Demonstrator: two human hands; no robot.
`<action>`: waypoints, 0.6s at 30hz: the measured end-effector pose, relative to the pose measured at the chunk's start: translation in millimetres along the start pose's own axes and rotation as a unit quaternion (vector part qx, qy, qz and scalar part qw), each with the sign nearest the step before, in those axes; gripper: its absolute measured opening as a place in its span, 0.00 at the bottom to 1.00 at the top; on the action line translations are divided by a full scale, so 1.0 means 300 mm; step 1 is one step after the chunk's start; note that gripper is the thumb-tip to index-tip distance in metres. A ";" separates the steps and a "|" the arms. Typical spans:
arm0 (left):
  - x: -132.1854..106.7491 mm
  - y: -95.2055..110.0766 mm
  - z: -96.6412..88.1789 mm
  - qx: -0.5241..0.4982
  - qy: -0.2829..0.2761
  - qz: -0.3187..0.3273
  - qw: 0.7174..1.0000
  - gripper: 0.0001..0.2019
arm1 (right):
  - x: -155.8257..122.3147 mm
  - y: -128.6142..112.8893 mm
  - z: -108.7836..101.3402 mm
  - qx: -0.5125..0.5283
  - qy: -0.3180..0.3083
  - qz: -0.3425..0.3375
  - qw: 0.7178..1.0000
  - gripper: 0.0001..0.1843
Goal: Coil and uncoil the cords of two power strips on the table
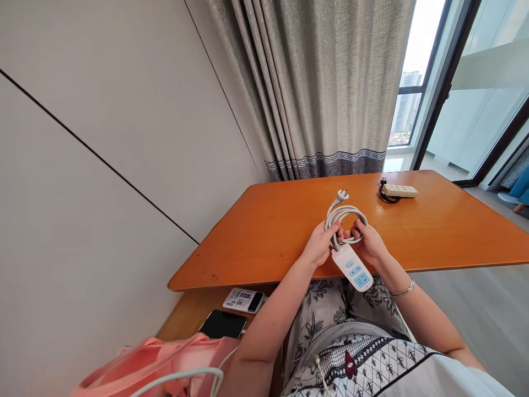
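Observation:
Between my two hands is a white power strip (pixel 352 268) with blue socket faces, its grey-white cord (pixel 346 210) wound into a round coil. My left hand (pixel 322 242) is closed around the left side of the coil, close to where the cord enters the strip. On the opposite side, my right hand (pixel 369 241) grips the coil with its fingers curled inside the loop. The strip's body hangs tilted below the coil, over the table's front edge. The plug (pixel 343 195) sticks up above the coil, its prongs pointing right.
Farther back on the orange-brown table (pixel 264 231) lies a second, cream power strip (pixel 399 191) with a black cord. Below the table, at left, are a black phone (pixel 223 324), a white device (pixel 243 300) and a pink bag (pixel 161 364). A curtain (pixel 330 88) hangs behind.

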State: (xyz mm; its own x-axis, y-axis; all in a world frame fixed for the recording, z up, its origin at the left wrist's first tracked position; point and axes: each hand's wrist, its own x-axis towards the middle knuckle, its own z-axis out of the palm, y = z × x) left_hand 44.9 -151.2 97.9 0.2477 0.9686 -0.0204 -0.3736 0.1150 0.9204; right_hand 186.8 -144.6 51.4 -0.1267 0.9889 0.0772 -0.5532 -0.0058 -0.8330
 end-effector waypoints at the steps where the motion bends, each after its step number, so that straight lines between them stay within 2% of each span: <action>1: -0.003 -0.002 0.001 0.005 -0.007 0.004 1.000 0.23 | 0.001 -0.001 0.003 -0.012 0.003 -0.005 1.000 0.28; 4: -0.003 -0.009 0.003 0.016 -0.016 0.017 1.000 0.22 | -0.004 -0.005 0.011 -0.048 0.031 -0.026 0.998 0.27; 8: 0.004 -0.015 -0.003 0.063 0.009 0.043 0.997 0.19 | -0.010 -0.006 0.017 -0.083 0.067 -0.042 0.993 0.25; 13: 0.002 -0.008 -0.015 0.138 -0.001 0.063 0.988 0.17 | -0.011 -0.020 0.015 -0.106 0.052 -0.011 0.993 0.24; 18: 0.007 0.009 -0.019 0.166 -0.013 0.034 0.985 0.13 | -0.008 -0.054 0.007 -0.163 0.027 0.010 0.986 0.20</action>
State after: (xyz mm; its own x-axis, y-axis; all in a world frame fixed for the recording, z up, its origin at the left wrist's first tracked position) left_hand 39.3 -147.7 98.0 0.2556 0.9654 0.0524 -0.0775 -0.0336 0.9964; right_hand 194.4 -147.3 65.8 -0.0863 0.9956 0.0379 -0.2569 0.0146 -0.9663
